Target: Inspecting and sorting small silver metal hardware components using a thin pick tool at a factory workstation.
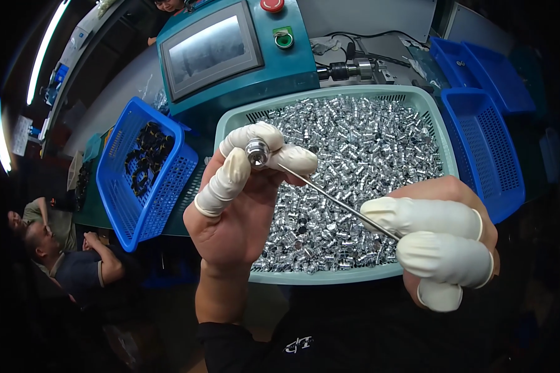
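My left hand (239,208) is raised over the near left side of a pale green basket (336,278). White finger cots cover its thumb and fingers, which pinch a small shiny cylindrical metal part (257,152) with one round end showing. In my right hand (448,242), also in white finger cots, a thin metal pick (339,202) is gripped and slants up to the left. Its tip lies by a covered finger of my left hand, just right of the part; whether it touches the part I cannot tell. Many similar metal parts (361,155) fill the basket below.
Behind the basket stands a teal machine (274,68) with a screen (211,50) and a red button (272,5). A blue basket (124,211) of black pieces is at left; blue trays (510,208) are at right. People sit at far left, and another person shows behind the machine.
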The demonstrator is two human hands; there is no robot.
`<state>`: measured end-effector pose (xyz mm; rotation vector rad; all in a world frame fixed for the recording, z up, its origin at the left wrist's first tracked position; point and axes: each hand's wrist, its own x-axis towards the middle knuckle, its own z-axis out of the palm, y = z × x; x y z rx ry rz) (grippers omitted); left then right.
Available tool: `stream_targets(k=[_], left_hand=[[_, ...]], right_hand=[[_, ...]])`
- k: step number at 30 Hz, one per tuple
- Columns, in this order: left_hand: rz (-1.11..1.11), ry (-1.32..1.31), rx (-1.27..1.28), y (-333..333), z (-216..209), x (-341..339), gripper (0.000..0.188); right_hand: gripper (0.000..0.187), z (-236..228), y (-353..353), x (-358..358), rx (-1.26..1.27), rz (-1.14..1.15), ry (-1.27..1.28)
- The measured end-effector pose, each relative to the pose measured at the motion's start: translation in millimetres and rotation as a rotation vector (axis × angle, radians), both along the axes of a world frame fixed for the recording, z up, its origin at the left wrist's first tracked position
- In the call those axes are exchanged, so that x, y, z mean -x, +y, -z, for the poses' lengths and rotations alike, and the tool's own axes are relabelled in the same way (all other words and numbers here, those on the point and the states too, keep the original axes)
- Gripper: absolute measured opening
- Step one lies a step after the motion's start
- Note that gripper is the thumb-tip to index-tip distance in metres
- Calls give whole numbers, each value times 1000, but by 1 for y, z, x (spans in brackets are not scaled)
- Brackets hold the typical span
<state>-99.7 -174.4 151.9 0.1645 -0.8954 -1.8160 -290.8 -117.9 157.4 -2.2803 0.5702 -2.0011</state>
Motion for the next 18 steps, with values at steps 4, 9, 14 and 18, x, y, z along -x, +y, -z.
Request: stream_targets(k=[4,9,14,18], left_hand=[[24,-54,69,-3,1,-1,39],[67,-43,77,-3,0,1,40],[62,-71,115,-2,2,0,40],[17,-87,87,1,0,4,38]], right_hand=[[48,-1,0,-5,-29,-21,-21],[40,-7,5,1,-102,-33,27],[45,-9,3,2,-69,-11,84],[43,-5,5,-1,-93,-1,25]])
